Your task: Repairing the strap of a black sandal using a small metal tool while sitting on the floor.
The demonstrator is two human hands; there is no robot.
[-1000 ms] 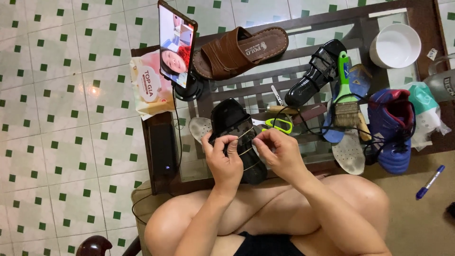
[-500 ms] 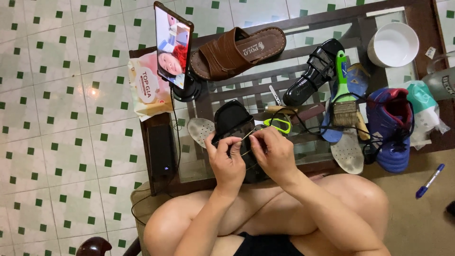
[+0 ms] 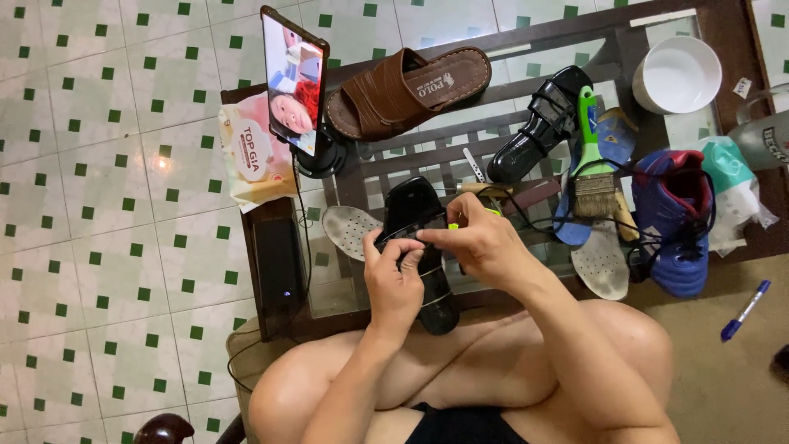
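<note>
At the near edge of the glass table (image 3: 657,123), head view: the left hand (image 3: 394,284) grips a black sandal (image 3: 415,210) at mid-sole, fingers curled around it. The right hand (image 3: 481,242) pinches its strap between thumb and fingertips. The sandal looks light, with a stiff sole and flexible straps; hold it by the sole edges.

Hands: two, the left hand (image 3: 396,284) and the right hand (image 3: 483,244)
Black sandals: two, one held (image 3: 415,205), one on the table (image 3: 538,123)
Brown sandal: one (image 3: 407,89)
Blue and red shoe: one (image 3: 675,218)
Insoles: two, one by the left hand (image 3: 347,230), one by the shoe (image 3: 602,261)
Brush: one (image 3: 593,156)
White bowl: one (image 3: 678,74)
Phone: one (image 3: 292,80)
Pen: one (image 3: 745,311)
</note>
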